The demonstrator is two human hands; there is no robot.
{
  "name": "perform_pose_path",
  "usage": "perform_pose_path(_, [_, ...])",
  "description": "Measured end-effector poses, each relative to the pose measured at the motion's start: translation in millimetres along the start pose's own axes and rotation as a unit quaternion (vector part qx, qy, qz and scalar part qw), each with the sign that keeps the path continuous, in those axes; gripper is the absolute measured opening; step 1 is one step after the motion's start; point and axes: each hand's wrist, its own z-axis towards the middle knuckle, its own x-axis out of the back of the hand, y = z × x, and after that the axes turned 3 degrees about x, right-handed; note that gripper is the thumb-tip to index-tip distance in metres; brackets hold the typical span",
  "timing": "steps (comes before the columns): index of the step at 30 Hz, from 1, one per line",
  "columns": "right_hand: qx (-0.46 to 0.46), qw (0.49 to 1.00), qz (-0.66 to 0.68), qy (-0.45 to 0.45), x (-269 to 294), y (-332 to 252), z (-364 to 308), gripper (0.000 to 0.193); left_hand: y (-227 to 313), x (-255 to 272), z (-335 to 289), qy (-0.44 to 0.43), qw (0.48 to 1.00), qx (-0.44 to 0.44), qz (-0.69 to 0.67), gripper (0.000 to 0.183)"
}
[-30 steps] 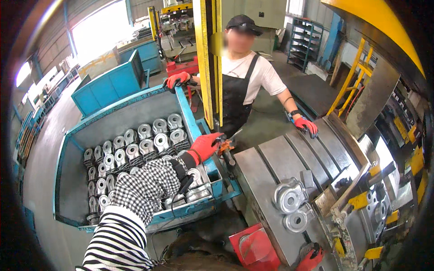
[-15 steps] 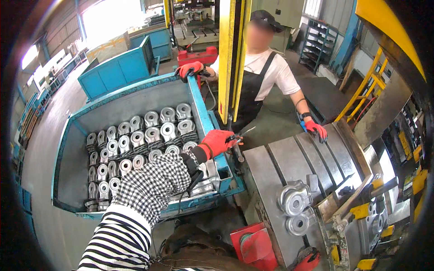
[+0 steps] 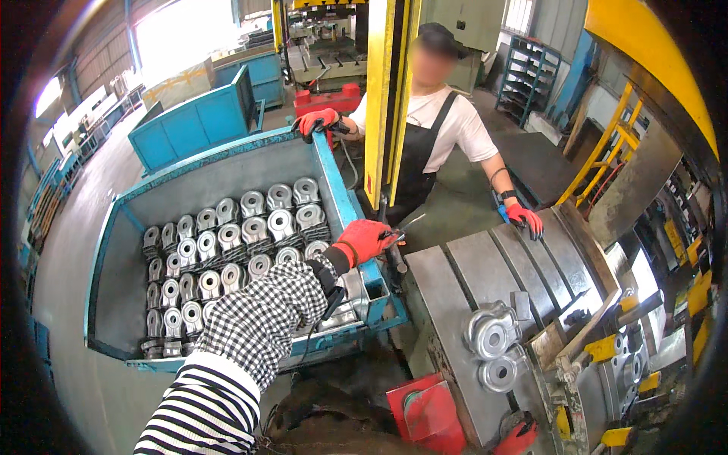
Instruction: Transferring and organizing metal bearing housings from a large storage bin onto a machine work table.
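My left hand (image 3: 367,241), in a red glove, reaches across the near right corner of a blue metal bin (image 3: 334,174). Its fingers are closed around a thin, pointed metal tool (image 3: 410,223); the exact kind is unclear. Rows of stamped metal parts with ringed ends (image 3: 252,227) fill the bin, partly hidden by my checkered sleeve. At the lower right, my right hand (image 3: 517,435), gloved in red and black, is at the near edge of the slotted steel table (image 3: 474,262); its fingers are mostly hidden. Above it on the table lie several similar ringed parts (image 3: 491,337).
A co-worker (image 3: 447,125) stands across, one gloved hand on the bin's rim, the other on the table. A yellow upright post (image 3: 385,106) rises between us. A red box (image 3: 427,413) sits below the table's left side. Metal fixtures with yellow pieces (image 3: 603,349) line the right.
The view has shifted slightly. My left hand stays at the bin's corner with the tool, and my right hand remains near the table's edge. The metal parts lie as before.
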Motion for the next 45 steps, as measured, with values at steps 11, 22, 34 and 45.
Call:
perform_pose_path(11, [0.041,0.999,-0.011,0.008,2.5,-13.8,-3.0,0.040,-3.9,5.8,-1.7,0.005,1.000,-0.004,-0.008,0.041])
perform_pose_path(22, [0.053,0.996,0.053,0.046,-38.2,46.8,-2.0,0.034,4.4,2.7,-4.4,0.016,0.999,-0.017,-0.030,0.037])
perform_pose_path(34, [0.019,0.996,0.056,-0.070,22.6,-35.2,5.7,0.038,0.1,1.6,2.0,0.007,0.999,-0.003,-0.040,0.041])
perform_pose_path(45, [0.062,0.995,-0.024,-0.070,8.2,-3.1,11.8,0.035,-5.5,-7.6,0.8,0.027,0.998,-0.020,-0.050,0.041])
